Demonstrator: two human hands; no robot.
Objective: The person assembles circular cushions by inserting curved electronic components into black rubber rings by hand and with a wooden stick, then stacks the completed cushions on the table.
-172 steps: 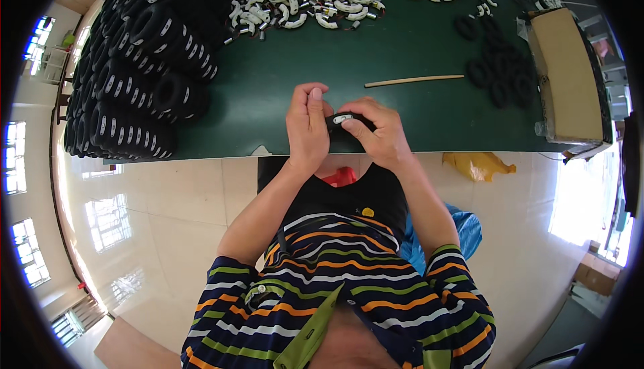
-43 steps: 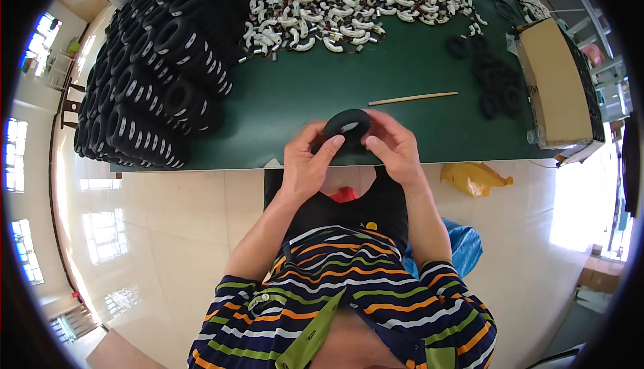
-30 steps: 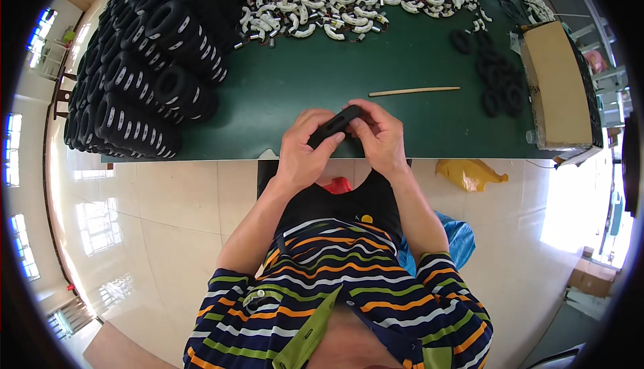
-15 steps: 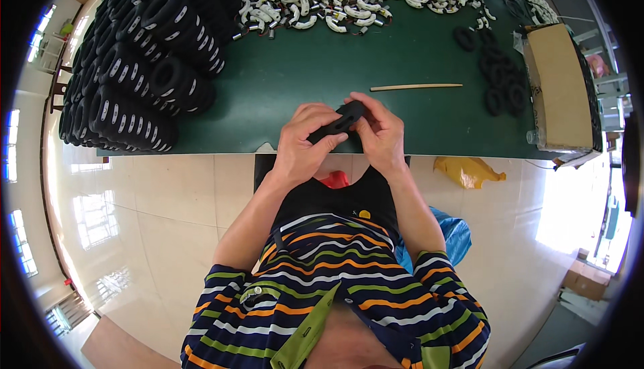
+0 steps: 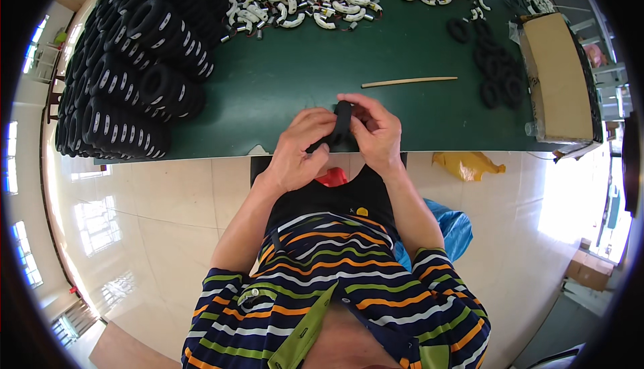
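Observation:
A soft-looking black ring [image 5: 343,122] is held between my two hands just above the table's near edge. My left hand [image 5: 298,149] is closed on the ring's left, lower part, with the thumb bent in. Fingers and thumb of my right hand [image 5: 378,134] pinch its upper right side. Part of the ring is hidden by the fingers, and I cannot see whether anything is inside it. Beyond my hands a thin wooden stick [image 5: 409,82] lies on the green table [image 5: 288,67].
Stacked black rings with white marks [image 5: 127,127] rise at the left. White curved pieces with metal ends [image 5: 292,0] are heaped at the back. Loose black rings [image 5: 500,74] lie right, beside a cardboard box [image 5: 560,74]. Yellow [image 5: 466,166] and blue bags [image 5: 448,231] are below the table edge.
The black ring has turned more upright between my hands, and the left fingers have shifted lower on it. The whole view has moved slightly, so the table's things appear a little further left.

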